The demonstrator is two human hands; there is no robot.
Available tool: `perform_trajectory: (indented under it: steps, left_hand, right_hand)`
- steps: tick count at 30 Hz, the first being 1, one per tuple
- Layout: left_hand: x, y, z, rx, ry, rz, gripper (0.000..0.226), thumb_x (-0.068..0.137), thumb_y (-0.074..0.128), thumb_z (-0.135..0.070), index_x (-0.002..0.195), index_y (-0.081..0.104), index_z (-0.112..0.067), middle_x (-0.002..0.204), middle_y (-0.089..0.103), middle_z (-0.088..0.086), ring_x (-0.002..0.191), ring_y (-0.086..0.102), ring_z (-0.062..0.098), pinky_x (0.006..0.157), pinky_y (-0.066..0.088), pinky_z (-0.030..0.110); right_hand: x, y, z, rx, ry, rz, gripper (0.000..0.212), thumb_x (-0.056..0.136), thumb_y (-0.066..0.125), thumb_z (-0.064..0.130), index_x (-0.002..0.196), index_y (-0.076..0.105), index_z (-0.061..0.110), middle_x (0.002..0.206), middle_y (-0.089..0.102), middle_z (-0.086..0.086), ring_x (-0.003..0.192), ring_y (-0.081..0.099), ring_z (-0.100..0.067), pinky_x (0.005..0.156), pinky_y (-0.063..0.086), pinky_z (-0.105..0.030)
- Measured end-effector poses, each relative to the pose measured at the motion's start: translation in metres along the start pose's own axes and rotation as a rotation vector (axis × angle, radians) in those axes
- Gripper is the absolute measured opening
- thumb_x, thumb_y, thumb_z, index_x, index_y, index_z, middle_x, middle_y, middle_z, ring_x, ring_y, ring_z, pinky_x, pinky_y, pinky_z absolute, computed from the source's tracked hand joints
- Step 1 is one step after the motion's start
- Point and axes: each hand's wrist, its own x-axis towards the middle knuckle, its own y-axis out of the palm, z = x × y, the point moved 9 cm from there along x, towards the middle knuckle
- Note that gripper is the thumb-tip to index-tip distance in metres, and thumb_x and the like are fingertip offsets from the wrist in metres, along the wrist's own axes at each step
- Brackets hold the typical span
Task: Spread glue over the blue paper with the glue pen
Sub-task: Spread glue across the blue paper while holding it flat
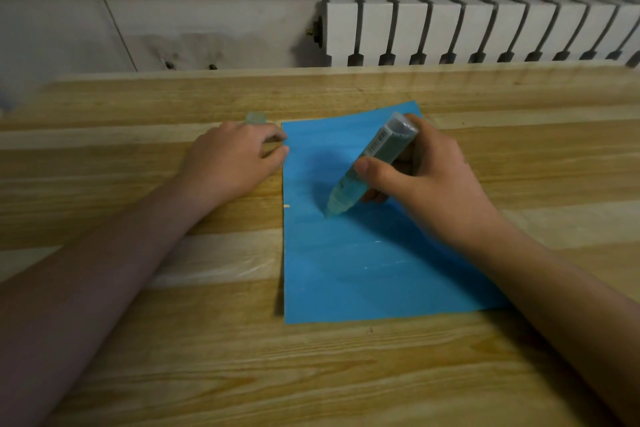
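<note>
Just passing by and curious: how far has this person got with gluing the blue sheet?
Partway, it seems. Done: faint shiny streaks on the lower half of the blue paper suggest glue already there. In hand: the right hand holds the glue pen tip-down mid-sheet, while the left hand rests at its edge. Left: the upper part shows no sheen.

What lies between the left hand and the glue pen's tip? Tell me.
Only bare, shadowed blue paper separates the left hand from the tip of the glue pen, as the head view shows.
</note>
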Motion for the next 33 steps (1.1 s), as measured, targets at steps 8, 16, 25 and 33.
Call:
perform_trajectory:
  steps: [8, 16, 25, 33]
  left_hand:
    - [0.0004, -0.0001, -0.0015, 0.005, 0.004, 0.005, 0.037, 0.087, 0.049, -0.051, 0.116, 0.065, -0.036, 0.088, 0.068, 0.005, 0.088, 0.063, 0.031, 0.069, 0.047, 0.036]
    - [-0.0007, -0.0007, -0.0008, -0.012, -0.005, 0.002, 0.034, 0.087, 0.050, -0.051, 0.115, 0.065, -0.037, 0.080, 0.062, -0.002, 0.087, 0.063, 0.029, 0.070, 0.049, 0.036]
    - [-0.0006, -0.0003, -0.0003, -0.006, 0.003, -0.008, 0.034, 0.087, 0.050, -0.052, 0.115, 0.065, -0.038, 0.075, 0.055, -0.005, 0.083, 0.063, 0.028, 0.068, 0.049, 0.036]
    - [0.0003, -0.0008, -0.0003, -0.004, 0.013, -0.012, 0.035, 0.087, 0.050, -0.051, 0.116, 0.065, -0.037, 0.087, 0.069, 0.003, 0.086, 0.063, 0.030, 0.070, 0.050, 0.038]
  right_hand:
    - [0.0016, -0.0009, -0.0013, 0.028, -0.010, -0.002, 0.022, 0.090, 0.078, 0.014, 0.097, 0.059, 0.007, 0.087, 0.076, -0.007, 0.071, 0.078, -0.016, 0.062, 0.059, -0.022]
    - [0.0024, -0.0045, -0.0031, -0.022, -0.010, -0.022, 0.024, 0.089, 0.078, 0.019, 0.097, 0.059, 0.009, 0.087, 0.078, -0.007, 0.070, 0.079, -0.018, 0.069, 0.064, -0.038]
    - [0.0034, -0.0080, -0.0035, -0.032, -0.027, -0.041, 0.020, 0.090, 0.078, 0.019, 0.095, 0.059, 0.013, 0.086, 0.077, -0.006, 0.069, 0.078, -0.016, 0.064, 0.061, -0.029]
    - [0.0027, -0.0099, -0.0024, -0.032, -0.031, -0.050, 0.023, 0.086, 0.076, 0.024, 0.096, 0.059, 0.012, 0.086, 0.077, -0.007, 0.070, 0.078, -0.018, 0.069, 0.065, -0.045]
